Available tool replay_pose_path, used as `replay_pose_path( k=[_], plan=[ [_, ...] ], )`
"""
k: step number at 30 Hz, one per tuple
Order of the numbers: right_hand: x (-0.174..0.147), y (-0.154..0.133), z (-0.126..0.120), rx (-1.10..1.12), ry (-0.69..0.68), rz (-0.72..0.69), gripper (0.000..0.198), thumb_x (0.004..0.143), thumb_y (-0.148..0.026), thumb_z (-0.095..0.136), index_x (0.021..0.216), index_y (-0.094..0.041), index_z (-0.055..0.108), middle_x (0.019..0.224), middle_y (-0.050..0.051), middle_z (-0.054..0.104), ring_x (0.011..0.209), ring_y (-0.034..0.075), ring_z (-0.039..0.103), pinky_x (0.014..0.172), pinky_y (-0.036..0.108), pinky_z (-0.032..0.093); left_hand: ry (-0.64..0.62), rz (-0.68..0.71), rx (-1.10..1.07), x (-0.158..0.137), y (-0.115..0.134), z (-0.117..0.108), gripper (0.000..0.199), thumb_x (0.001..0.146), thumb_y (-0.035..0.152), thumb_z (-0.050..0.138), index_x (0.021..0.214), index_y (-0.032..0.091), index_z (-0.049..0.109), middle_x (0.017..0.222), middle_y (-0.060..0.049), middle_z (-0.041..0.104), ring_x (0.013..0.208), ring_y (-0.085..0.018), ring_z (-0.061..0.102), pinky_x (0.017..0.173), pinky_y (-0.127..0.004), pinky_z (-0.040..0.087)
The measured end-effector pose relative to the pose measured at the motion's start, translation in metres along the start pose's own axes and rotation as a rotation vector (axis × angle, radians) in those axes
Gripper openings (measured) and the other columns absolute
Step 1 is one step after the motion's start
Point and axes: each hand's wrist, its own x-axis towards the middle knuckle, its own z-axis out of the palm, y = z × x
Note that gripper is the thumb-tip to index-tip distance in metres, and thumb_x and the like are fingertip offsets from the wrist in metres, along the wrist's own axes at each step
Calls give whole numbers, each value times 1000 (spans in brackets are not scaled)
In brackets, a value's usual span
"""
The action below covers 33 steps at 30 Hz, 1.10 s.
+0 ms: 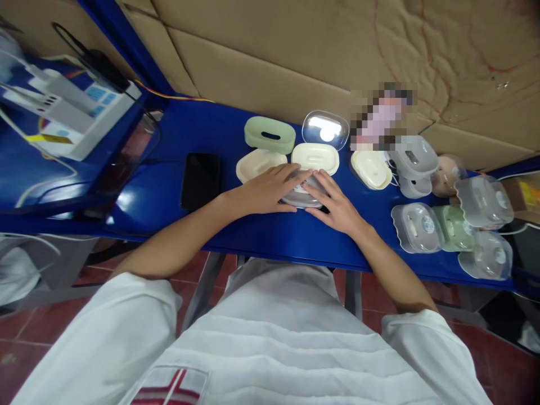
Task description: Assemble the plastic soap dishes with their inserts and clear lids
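A grey soap box with a clear lid (302,197) sits on the blue table in front of me, held from both sides. My left hand (270,188) covers its left part, fingers stretched across the top and thumb at the near edge. On the right side, my right hand (335,205) spans it with spread fingers over the lid and thumb low in front. Just behind lie a cream inner tray (315,159), a cream oval dish (257,163), partly under my left hand, and a pale green base with a slot (270,135). A loose clear lid (324,129) lies behind them.
A black phone (201,180) lies to the left. Stacked cream trays (371,169) and several lidded soap boxes (418,228) fill the right side. A white power strip (84,126) with plugs and cables is at far left. A cardboard wall (261,62) rises behind the table.
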Motion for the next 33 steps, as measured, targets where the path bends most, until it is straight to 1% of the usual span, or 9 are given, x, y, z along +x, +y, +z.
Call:
replay_pose_path(
  k=[3, 7, 10, 13, 15, 19, 23, 29, 33],
  plan=[
    [-1, 1, 0, 15, -3, 27, 79, 107, -41, 70, 175, -48, 29, 186, -3, 23, 172, 37, 24, 137, 70, 36, 22, -7, 22, 1, -3, 4, 98, 103, 55, 72, 179, 22, 21, 176, -28, 35, 161, -49, 40, 128, -66, 39],
    [-5, 6, -2, 34, 16, 79, 75, 105, -50, 71, 173, -43, 38, 183, 1, 31, 169, 36, 34, 137, 67, 38, 80, 42, -46, 4, -6, 6, 99, 101, 62, 73, 179, 25, 25, 176, -26, 37, 161, -47, 41, 129, -66, 39],
    [-7, 10, -4, 31, 36, 77, 73, 106, -52, 69, 173, -43, 39, 182, 1, 35, 167, 35, 38, 137, 64, 38, 108, 75, -92, 6, -8, 9, 93, 103, 67, 66, 177, 24, 30, 176, -25, 37, 163, -44, 40, 131, -65, 39],
    [-7, 10, -6, 11, 12, 101, 71, 110, -52, 63, 174, -44, 35, 182, 0, 34, 168, 35, 36, 138, 65, 36, 115, 94, -79, 6, -10, 12, 84, 108, 67, 58, 175, 22, 34, 178, -25, 35, 166, -43, 36, 132, -65, 37],
    [-7, 8, -6, 1, -20, 113, 73, 110, -52, 61, 176, -44, 30, 184, 1, 31, 170, 35, 33, 138, 65, 35, 109, 90, -68, 5, -11, 13, 84, 108, 67, 56, 175, 20, 34, 179, -26, 33, 167, -43, 35, 133, -64, 36],
    [-7, 4, -6, -27, -54, 86, 86, 107, -52, 67, 178, -44, 18, 186, 1, 22, 171, 37, 26, 138, 66, 34, 86, 84, -52, 4, -12, 13, 91, 106, 69, 60, 175, 18, 32, 180, -29, 30, 168, -45, 32, 133, -66, 35],
    [-8, 5, -6, -52, -37, 72, 91, 106, -48, 69, 178, -46, 14, 187, 0, 21, 171, 36, 29, 138, 64, 35, 86, 102, -36, 5, -15, 13, 90, 106, 68, 60, 176, 18, 32, 180, -28, 29, 168, -45, 32, 133, -66, 35],
    [-10, 6, -4, -98, -9, 74, 87, 105, -45, 71, 178, -44, 23, 184, 1, 31, 168, 35, 36, 137, 61, 39, 94, 118, -26, 6, -16, 13, 90, 107, 66, 60, 176, 18, 30, 180, -28, 30, 168, -43, 33, 134, -64, 35],
    [-7, 5, -3, -95, -1, 72, 80, 106, -48, 70, 176, -39, 33, 182, 5, 36, 168, 36, 36, 136, 64, 40, 72, 72, -9, 6, -12, 10, 90, 104, 59, 69, 175, 17, 33, 180, -28, 30, 168, -44, 33, 133, -63, 36]
  ],
)
